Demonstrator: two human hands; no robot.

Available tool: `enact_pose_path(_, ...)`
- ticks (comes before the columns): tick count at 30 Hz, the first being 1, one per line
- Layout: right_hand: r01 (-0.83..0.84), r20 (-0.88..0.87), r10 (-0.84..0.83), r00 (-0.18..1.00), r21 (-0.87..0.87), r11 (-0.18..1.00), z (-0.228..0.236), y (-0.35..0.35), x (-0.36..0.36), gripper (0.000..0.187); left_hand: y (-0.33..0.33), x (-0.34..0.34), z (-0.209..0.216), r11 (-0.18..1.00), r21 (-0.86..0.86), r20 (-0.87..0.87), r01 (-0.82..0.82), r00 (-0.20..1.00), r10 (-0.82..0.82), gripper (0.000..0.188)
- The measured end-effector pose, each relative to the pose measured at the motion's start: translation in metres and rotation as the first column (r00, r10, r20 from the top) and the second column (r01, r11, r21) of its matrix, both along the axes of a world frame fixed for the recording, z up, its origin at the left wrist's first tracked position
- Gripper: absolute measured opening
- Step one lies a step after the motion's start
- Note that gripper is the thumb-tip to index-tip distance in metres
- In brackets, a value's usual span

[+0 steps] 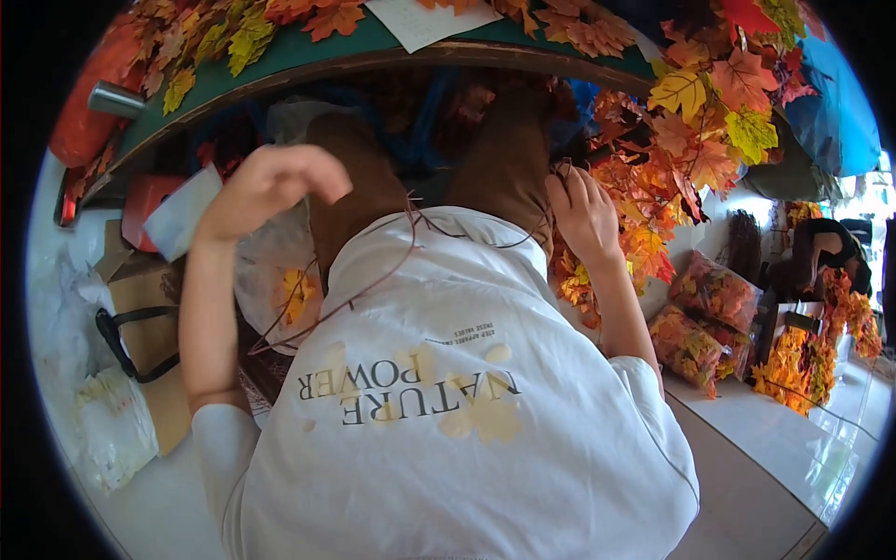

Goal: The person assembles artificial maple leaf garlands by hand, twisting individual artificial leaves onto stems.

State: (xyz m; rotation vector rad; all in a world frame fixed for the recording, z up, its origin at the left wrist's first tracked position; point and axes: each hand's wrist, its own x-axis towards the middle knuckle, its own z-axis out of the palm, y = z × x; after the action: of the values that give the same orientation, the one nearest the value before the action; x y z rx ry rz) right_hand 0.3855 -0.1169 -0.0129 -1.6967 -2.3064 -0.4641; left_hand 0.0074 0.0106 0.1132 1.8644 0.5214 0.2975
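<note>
A thin brown artificial vine stem (413,238) lies in loose loops across my lap and over my white shirt. At its right end, my right hand (585,213) has its fingers closed on the stem above my right thigh. My left hand (275,184) is raised over my left thigh, bent at the wrist, its fingertips smeared by motion. Nothing shows in it, but whether its fingers are pressed together is unclear. Beside my right hand hangs a thick bunch of orange, red and yellow artificial maple leaves (653,177), spilling off the table.
Ahead of my knees is the curved edge of a green table (303,63), strewn with leaves and bearing a white paper (431,22). A metal tube (116,99) juts out at left. Leaf-filled plastic bags (714,291) lie at right. A cardboard box (154,341) stands at left.
</note>
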Motion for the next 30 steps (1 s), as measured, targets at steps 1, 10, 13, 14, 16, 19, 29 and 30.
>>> enact_pose_path(1, -0.159, 0.027, 0.157, 0.987, 0.240, 0.958, 0.020, 0.000, -0.012, 0.017, -0.002, 0.016, -0.013, 0.983, -0.168, 0.004, -0.068, 0.998, 0.070, 0.062)
enact_pose_path(10, -0.693, -0.007, 0.708, 0.706, 0.194, 0.694, 0.039, -0.008, -0.067, 0.005, -0.036, 0.150, -0.082, 0.630, -0.769, 0.065, -0.107, 0.968, 0.244, 0.035)
enact_pose_path(13, -0.684, -0.456, 0.659, 0.598, 0.138, 0.716, 0.037, -0.005, -0.055, 0.006, -0.042, 0.148, -0.080, 0.707, -0.696, 0.131, -0.126, 0.946, 0.298, 0.015)
enact_pose_path(14, -0.665, -0.748, 0.509, 0.426, 0.123, 0.737, 0.035, -0.006, -0.048, 0.009, -0.045, 0.145, -0.073, 0.712, -0.692, 0.134, -0.117, 0.949, 0.286, 0.015)
enact_pose_path(16, -0.406, -0.993, 0.038, 0.112, -0.011, 0.914, 0.006, -0.008, -0.031, 0.022, -0.050, 0.131, -0.061, 0.771, -0.622, 0.097, -0.137, 0.964, 0.250, 0.015)
enact_pose_path(19, -0.343, -0.747, -0.408, -0.526, -0.252, 0.905, 0.036, 0.019, -0.035, 0.028, -0.060, 0.116, -0.059, 0.838, -0.528, 0.077, -0.135, 0.976, 0.205, 0.011)
enact_pose_path(29, -0.322, -0.789, -0.138, -0.598, 0.079, 0.944, 0.063, 0.055, -0.062, 0.020, -0.048, 0.098, -0.081, 0.941, -0.184, 0.000, -0.283, 0.958, 0.287, 0.015)
enact_pose_path(30, -0.334, -0.764, -0.141, -0.630, 0.102, 0.937, 0.067, 0.062, -0.067, 0.019, -0.044, 0.100, -0.078, 0.932, -0.081, 0.114, -0.352, 0.926, 0.360, 0.018)
